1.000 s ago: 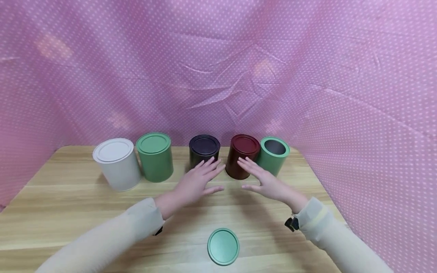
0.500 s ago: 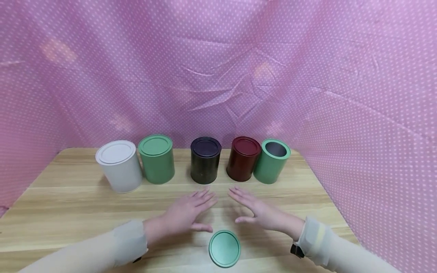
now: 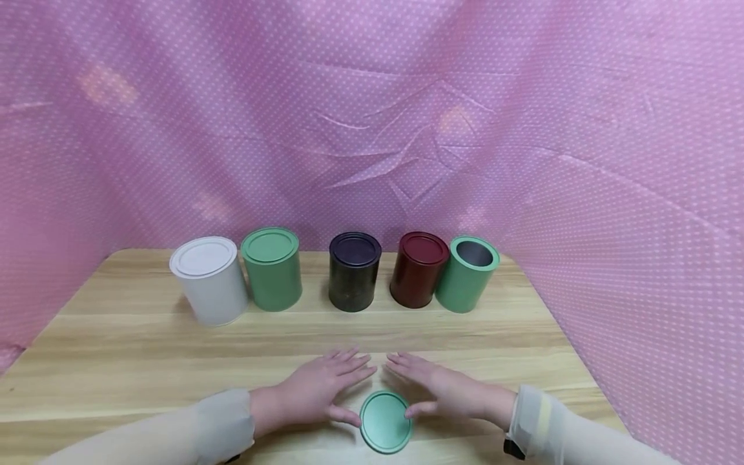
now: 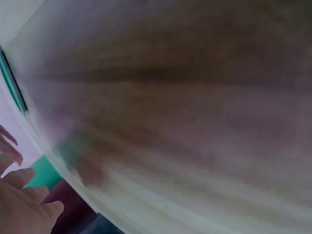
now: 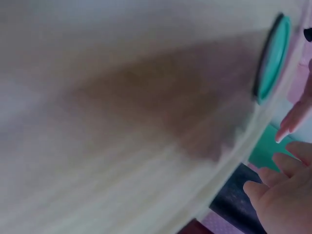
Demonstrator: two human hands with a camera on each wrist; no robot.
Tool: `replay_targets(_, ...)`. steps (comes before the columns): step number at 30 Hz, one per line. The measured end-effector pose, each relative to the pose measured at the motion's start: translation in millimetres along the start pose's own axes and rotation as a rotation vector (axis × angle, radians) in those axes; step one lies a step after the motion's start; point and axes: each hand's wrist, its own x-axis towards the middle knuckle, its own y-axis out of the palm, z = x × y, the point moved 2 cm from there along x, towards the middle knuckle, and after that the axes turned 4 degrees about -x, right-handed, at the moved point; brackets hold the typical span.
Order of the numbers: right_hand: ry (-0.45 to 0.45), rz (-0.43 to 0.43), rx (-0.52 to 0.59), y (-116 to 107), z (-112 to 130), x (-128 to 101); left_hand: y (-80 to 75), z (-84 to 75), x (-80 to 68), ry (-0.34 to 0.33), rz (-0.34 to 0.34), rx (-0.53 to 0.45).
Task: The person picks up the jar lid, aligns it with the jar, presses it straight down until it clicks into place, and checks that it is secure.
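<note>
A round green lid [image 3: 385, 426] lies on the wooden table near its front edge. On its left side hovers my left hand [image 3: 316, 392], fingers straight and spread, the thumb at the lid's left rim. My right hand [image 3: 453, 392] mirrors it on the right, fingers extended, with the thumb tip overlapping the lid's right edge from the head camera. Whether either thumb touches the lid, I cannot tell. Neither hand grips anything. In the right wrist view the lid [image 5: 273, 58] appears edge-on, beyond the right hand [image 5: 287, 195]. The left wrist view shows the left hand's fingers [image 4: 19, 178].
Along the back of the table [image 3: 174, 368] stand a white can [image 3: 216, 294], a green can [image 3: 273, 278], a black can [image 3: 353, 278], a dark red can [image 3: 414, 281] and an uncovered green can [image 3: 462, 290]. The last two are close together. A pink dotted curtain [image 3: 372, 116] hangs behind.
Both hands have drawn back from in front of the black and red cans toward the front, coming down on either side of the green lid. The cans and lid stay put.
</note>
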Motion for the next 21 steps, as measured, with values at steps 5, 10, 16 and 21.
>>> replay_targets(5,-0.003,0.038,0.002,11.0,-0.2,-5.7,6.5,-1.8,-0.9,0.005,0.059,-0.011)
replay_targets(10,-0.024,0.04,0.009,17.3,1.5,-8.2,9.7,-3.7,-2.0,0.018,0.096,-0.001)
replay_targets(16,-0.042,0.038,-0.009,23.9,4.5,-10.0,12.6,-5.9,-1.0,0.05,0.116,0.011)
replay_targets(21,-0.047,0.024,-0.029,26.9,5.4,-11.6,15.4,-8.0,0.4,0.055,0.133,0.007)
